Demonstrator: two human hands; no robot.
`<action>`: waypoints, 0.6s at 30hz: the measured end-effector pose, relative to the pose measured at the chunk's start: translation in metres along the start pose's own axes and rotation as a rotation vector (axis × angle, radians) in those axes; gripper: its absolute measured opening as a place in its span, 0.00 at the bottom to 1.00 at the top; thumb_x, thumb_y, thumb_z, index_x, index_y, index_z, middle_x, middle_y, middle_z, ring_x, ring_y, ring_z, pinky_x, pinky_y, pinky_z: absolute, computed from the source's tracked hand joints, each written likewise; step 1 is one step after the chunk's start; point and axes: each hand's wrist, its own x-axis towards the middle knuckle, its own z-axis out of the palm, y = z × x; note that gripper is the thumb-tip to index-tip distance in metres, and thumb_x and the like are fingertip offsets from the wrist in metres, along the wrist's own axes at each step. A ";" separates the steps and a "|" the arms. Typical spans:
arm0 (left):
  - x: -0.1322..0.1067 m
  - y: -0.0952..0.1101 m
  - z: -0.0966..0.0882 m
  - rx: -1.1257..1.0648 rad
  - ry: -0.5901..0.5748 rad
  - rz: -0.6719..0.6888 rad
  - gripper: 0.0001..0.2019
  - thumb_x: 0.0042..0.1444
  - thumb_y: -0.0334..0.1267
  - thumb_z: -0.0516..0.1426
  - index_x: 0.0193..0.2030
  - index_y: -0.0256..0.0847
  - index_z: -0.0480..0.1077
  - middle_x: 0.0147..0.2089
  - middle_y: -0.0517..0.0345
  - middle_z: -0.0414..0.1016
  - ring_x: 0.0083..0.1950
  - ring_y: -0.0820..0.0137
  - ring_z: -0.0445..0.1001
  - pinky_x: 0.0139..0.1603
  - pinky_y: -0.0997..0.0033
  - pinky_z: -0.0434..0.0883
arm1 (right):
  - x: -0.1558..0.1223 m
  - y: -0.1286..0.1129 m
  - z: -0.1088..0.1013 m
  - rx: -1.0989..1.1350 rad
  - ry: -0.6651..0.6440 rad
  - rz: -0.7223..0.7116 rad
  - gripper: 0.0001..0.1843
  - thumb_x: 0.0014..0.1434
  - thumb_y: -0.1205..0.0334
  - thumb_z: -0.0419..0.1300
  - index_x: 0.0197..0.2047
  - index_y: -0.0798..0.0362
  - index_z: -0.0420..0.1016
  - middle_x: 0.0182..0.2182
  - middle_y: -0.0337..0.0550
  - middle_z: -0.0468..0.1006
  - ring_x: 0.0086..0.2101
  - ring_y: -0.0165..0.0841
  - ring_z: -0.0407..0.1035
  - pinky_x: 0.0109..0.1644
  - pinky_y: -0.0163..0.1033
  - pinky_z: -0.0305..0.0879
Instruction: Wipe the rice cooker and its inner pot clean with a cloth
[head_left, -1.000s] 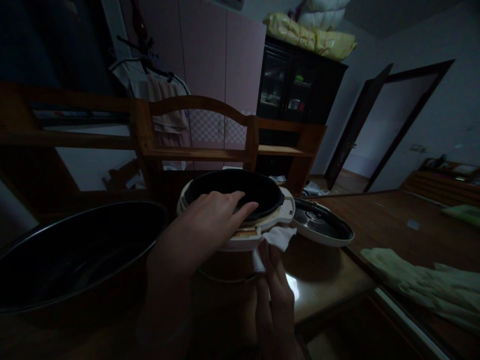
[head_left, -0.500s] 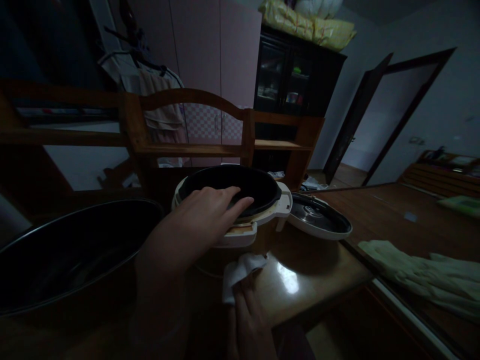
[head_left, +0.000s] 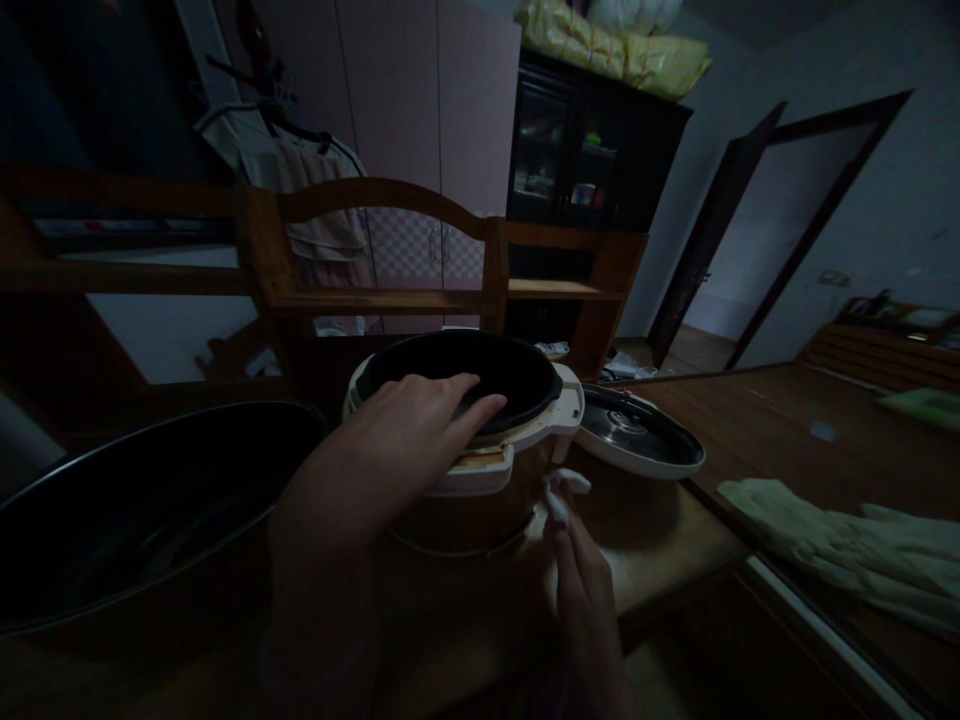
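A rice cooker (head_left: pixel 480 490) with a cream rim and a dark inner pot (head_left: pixel 487 365) stands on a wooden table, its lid (head_left: pixel 637 435) swung open to the right. My left hand (head_left: pixel 409 435) lies flat over the near rim, fingers stretched out onto the pot's edge. My right hand (head_left: pixel 581 580) presses a small white cloth (head_left: pixel 562 492) against the cooker's right side, below the hinge. The cloth is mostly hidden under my fingertips.
A large dark bowl or wok (head_left: pixel 142 500) sits at the left. Pale green gloves (head_left: pixel 847 550) lie at the right on a lower wooden surface. A wooden shelf unit (head_left: pixel 375 290) stands behind the cooker; a dark cabinet (head_left: pixel 585 170) and an open doorway lie beyond.
My right hand with the cloth dropped from the cooker's front rim down to the table, then swung right and up to the cooker's side. My left hand stayed put.
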 end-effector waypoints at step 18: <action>0.000 -0.001 0.001 0.026 0.012 -0.043 0.23 0.67 0.49 0.44 0.64 0.48 0.65 0.56 0.53 0.76 0.54 0.60 0.74 0.54 0.63 0.67 | -0.048 0.011 0.046 -0.028 0.023 -0.064 0.25 0.72 0.55 0.44 0.70 0.45 0.54 0.65 0.40 0.62 0.66 0.39 0.51 0.68 0.51 0.56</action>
